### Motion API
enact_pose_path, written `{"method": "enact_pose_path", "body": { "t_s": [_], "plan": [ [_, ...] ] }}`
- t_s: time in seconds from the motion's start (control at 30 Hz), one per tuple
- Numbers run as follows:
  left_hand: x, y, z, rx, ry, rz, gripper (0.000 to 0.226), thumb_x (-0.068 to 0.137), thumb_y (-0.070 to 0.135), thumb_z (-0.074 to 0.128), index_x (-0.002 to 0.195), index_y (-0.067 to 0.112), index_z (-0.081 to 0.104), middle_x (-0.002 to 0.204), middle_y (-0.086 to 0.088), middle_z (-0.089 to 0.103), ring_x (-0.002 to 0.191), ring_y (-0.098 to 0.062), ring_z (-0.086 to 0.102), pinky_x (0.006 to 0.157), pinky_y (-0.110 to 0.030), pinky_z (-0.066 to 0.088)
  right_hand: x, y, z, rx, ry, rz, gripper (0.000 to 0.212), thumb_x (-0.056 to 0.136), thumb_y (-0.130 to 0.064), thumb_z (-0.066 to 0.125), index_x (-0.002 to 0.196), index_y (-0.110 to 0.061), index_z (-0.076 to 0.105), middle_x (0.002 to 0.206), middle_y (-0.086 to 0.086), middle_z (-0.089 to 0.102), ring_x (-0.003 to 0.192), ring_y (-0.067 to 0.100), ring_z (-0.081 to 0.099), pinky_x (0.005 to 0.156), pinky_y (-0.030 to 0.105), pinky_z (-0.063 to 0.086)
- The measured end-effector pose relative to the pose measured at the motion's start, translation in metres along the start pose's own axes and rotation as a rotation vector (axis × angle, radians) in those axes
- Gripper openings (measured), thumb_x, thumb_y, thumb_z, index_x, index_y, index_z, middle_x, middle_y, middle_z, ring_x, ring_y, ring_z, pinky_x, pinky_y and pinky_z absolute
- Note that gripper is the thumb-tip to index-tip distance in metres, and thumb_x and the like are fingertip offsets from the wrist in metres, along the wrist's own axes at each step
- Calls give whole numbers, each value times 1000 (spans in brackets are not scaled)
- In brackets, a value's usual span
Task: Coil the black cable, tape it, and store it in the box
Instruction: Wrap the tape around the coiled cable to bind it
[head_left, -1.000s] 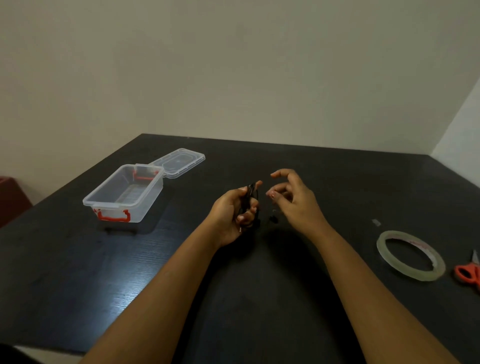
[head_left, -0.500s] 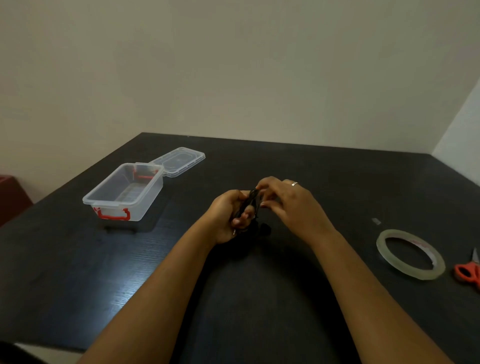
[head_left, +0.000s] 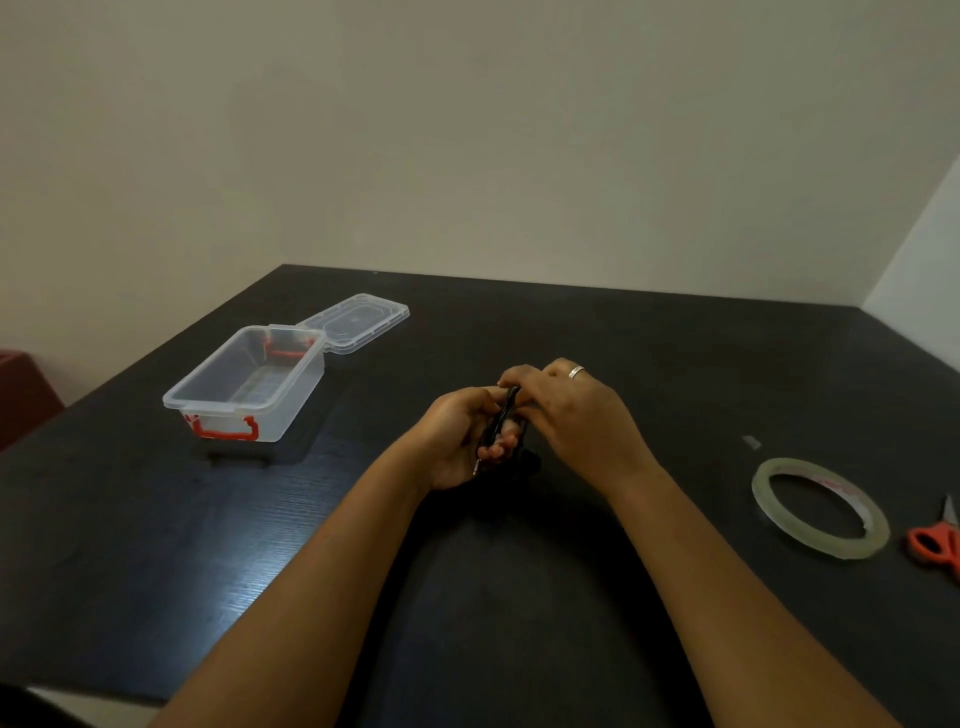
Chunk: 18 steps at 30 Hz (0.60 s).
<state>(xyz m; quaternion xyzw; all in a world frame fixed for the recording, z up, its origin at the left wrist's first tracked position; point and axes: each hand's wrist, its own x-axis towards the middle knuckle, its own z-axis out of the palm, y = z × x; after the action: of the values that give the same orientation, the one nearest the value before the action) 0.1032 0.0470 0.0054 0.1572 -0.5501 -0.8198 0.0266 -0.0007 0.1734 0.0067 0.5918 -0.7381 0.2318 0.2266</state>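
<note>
Grip: left hand (head_left: 457, 441) is curled closed around the bundled thin black cable (head_left: 500, 423), held above the table; right hand (head_left: 576, 415) pinches the top of the same bundle with its fingertips (head_left: 511, 375), the two hands touching.
Table: dark wood-grain tabletop (head_left: 156, 545) fills the lower half of the view, against a pale wall.
Box: clear rectangular plastic box with red latches (head_left: 228, 415) stands open and empty to the left of the hands, well apart from them.
Lid: clear plastic lid (head_left: 363, 322) lies flat just behind the box, touching its far end.
Tape: ring of clear adhesive tape (head_left: 821, 506) lies flat to the right of the hands.
Scissors: orange-handled scissors (head_left: 935, 543) lie just beyond the tape, cut off by the right edge.
Ring: silver band (head_left: 576, 371) on a right-hand finger.
Cable tip: small metal plug end (head_left: 476, 470) sticks out below the left fist.
</note>
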Motion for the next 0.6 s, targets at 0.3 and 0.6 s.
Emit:
{"method": "enact_pose_path", "body": {
  "t_s": [0.3, 0.6],
  "plan": [
    [-2, 0, 4, -35, -21, -62, 26, 99, 23, 34, 88, 7, 51, 58, -5, 51, 39, -7, 43, 35, -14, 34, 1, 3, 5, -72, 123, -136, 25, 80, -6, 72, 102, -15, 66, 79, 1, 65, 72, 13, 59, 56, 16, 43],
    [-1, 3, 1, 58, -74, -34, 26, 97, 22, 35, 84, 7, 51, 67, -6, 55, 37, -5, 39, 35, -13, 29, 1, 2, 3, -83, 142, -199, 19, 76, -4, 73, 93, -11, 67, 83, 4, 69, 77, 19, 63, 59, 25, 52]
  ]
}}
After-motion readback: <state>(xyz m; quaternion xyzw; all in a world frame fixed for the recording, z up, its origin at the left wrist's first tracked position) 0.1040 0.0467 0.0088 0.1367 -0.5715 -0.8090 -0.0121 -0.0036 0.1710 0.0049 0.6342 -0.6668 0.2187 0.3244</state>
